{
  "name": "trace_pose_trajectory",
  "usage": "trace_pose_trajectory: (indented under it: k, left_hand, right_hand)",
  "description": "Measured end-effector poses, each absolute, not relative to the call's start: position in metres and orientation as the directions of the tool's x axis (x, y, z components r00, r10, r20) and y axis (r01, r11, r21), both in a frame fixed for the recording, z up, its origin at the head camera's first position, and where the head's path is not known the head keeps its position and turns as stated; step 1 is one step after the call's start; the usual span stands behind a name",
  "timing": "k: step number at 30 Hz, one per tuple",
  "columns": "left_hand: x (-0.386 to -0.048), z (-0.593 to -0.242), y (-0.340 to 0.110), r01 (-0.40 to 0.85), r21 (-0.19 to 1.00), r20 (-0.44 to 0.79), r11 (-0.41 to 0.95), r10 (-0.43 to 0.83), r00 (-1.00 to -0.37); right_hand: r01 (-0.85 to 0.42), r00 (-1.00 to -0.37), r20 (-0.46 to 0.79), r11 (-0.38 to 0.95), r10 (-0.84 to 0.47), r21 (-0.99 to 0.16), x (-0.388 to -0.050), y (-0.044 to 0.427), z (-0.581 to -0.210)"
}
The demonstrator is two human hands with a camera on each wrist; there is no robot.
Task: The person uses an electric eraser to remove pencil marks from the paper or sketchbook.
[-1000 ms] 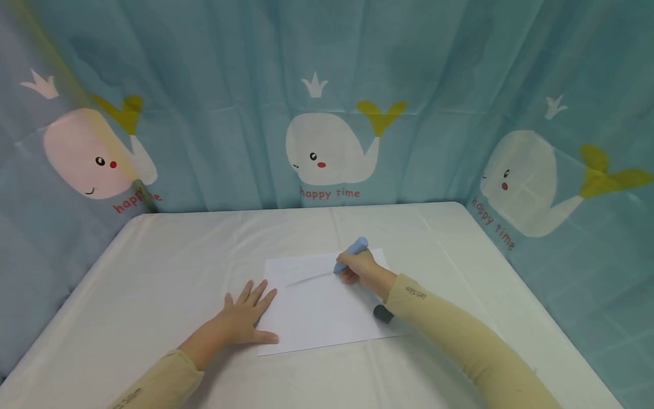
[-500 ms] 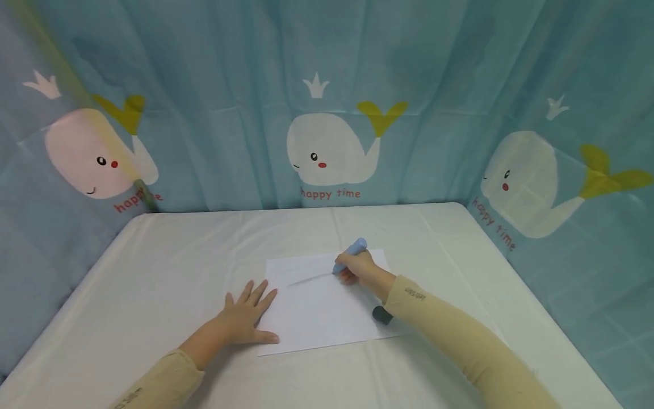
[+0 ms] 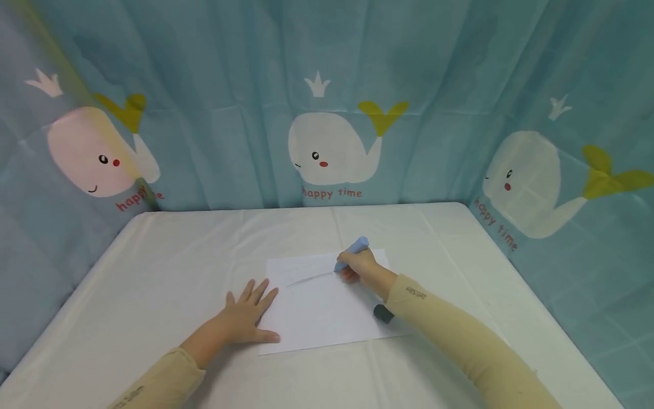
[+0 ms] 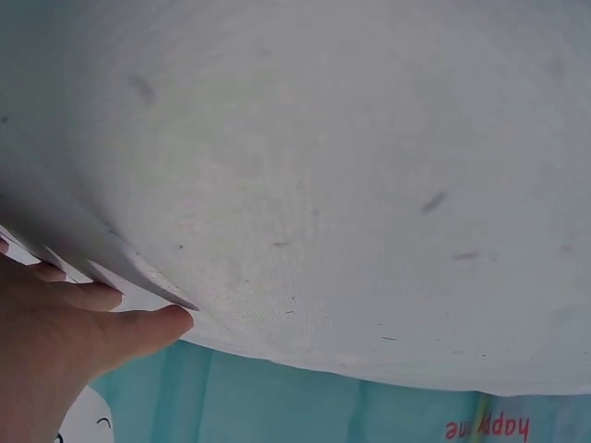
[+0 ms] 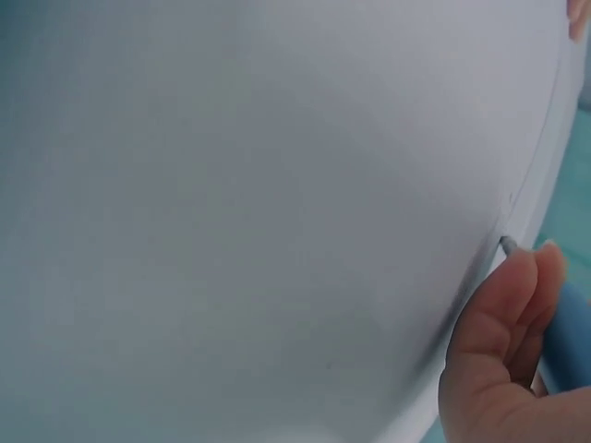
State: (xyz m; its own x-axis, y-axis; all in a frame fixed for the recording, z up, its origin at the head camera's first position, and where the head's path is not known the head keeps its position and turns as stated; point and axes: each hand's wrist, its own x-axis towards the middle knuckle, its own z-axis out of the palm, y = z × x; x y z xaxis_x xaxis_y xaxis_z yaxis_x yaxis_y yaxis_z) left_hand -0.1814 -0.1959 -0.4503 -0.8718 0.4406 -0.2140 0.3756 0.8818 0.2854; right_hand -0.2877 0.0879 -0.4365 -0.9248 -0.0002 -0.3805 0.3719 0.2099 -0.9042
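A white sheet of paper (image 3: 317,318) lies on the table. Along its left edge, my left hand (image 3: 240,318) rests flat with the fingers spread, the thumb reaching over the sheet's margin. My right hand (image 3: 361,267) pinches a light blue marker (image 3: 355,247) between thumb and fingers. The marker leans back to the right, its tip down at the paper. A thin grey line (image 3: 309,279) runs from the left part of the sheet up to that tip. In the right wrist view, the marker's blue barrel (image 5: 565,341) is partly hidden behind the fingers.
A dark cap-like piece (image 3: 382,313) lies on the sheet beside my right sleeve, partly covered by it. White cloth covers the table (image 3: 153,272). Behind and at both sides hangs a blue curtain (image 3: 230,153) printed with whales.
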Motion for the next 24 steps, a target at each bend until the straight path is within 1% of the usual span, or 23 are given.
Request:
trace_pose_trajectory:
  k: [5,16,24]
  left_hand:
    - [-0.1821,-0.4515,-0.1964,0.382,0.279,-0.208,0.881,0.444,-0.872]
    - [-0.1845,-0.4548,-0.1967,0.377,0.282,-0.220,0.882,0.442,-0.869]
    - [-0.1833,-0.4519,-0.1958,0.377,0.271,-0.218,0.886,0.437,-0.872]
  right_hand:
    - [0.371,-0.923,-0.384,0.223,-0.013,-0.901,-0.2857,0.0890,-0.4356]
    - [0.366,-0.927,-0.375,0.206,-0.004,-0.908,-0.2858,0.0892,-0.4375]
    - [0.361,-0.927,-0.373,0.195,-0.027,-0.912,-0.2867,0.0873,-0.4382]
